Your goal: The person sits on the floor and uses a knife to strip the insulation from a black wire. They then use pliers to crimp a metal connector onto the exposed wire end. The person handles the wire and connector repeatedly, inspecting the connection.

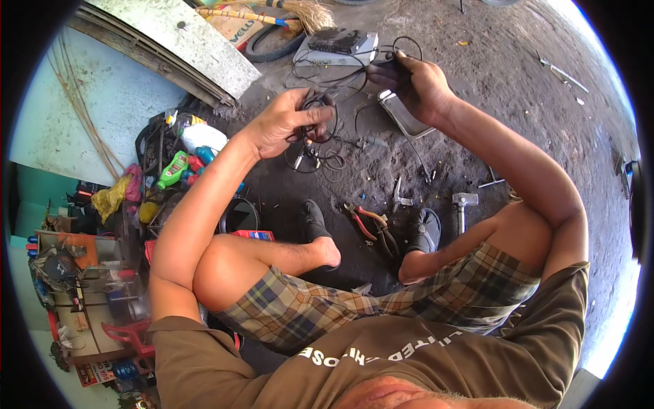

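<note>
Thin black cable [334, 162] runs in loose loops between my two raised hands. My left hand [293, 121] is closed around a bundle of it, and several loops with small metal-looking ends dangle below the fingers. Farther right, my right hand [424, 85] grips another stretch of the cable, its fingertips dark and partly hidden. A loop stands up above that hand. Beneath the hands, a shallow metal tray [407, 116] rests on the ground, with a thin lead trailing from near it. Behind them is a grey box [337, 60] bearing a black flat item [336, 41].
Between my feet lie red-handled pliers [359, 221] and orange-handled pliers [385, 235]. A hammer [465, 200] and a smaller metal tool [402, 199] are nearby. Bottles [176, 169] crowd the left beside a white panel [170, 34]. A broom [310, 15] and a tyre [272, 48] sit at the back.
</note>
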`<state>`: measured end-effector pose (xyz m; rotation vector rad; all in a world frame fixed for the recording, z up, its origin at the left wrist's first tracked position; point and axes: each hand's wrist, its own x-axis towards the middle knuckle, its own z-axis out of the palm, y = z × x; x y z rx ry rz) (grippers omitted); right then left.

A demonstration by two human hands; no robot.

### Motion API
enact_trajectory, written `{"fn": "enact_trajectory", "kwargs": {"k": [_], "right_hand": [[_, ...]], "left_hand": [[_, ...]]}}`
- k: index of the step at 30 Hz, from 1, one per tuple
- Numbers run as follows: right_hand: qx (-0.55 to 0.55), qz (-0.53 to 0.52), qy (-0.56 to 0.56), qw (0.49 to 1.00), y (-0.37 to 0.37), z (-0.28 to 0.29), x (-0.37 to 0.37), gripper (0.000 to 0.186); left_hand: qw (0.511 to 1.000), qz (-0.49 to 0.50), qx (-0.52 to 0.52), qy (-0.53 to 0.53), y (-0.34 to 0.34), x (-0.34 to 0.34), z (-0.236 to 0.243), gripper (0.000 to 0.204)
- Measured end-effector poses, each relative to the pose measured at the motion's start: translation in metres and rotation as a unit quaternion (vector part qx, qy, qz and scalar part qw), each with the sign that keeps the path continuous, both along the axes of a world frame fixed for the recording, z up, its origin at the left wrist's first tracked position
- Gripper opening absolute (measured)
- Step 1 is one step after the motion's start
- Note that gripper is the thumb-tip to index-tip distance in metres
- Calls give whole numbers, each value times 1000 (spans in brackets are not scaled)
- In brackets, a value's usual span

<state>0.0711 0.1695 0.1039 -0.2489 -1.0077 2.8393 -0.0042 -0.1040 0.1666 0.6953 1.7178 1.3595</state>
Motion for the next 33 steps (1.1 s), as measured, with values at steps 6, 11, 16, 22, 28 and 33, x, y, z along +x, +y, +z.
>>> {"fn": "enact_trajectory", "kwargs": {"k": [6,11,16,22,28,33], "right_hand": [[-40,-8,37,998,-9,28,4,40],[-66,-7,82,994,-25,61,7,38],[-7,-1,98,995,-28,56,-4,40],[263,198,-26,944,-17,15,1,46],[208,352,59,911,-19,0,22,36],[174,407,95,892,-9,-2,24,38]], "left_hand": [[987,13,-101,128,19,17,-9,72],[969,54,-60,232,28,10,-26,64],[987,21,-108,115,31,4,-25,29],[991,125,-9,45,29,16,-7,16],[981,186,12,61,19,15,11,15],[976,201,88,15,4,-2,15,20]]}}
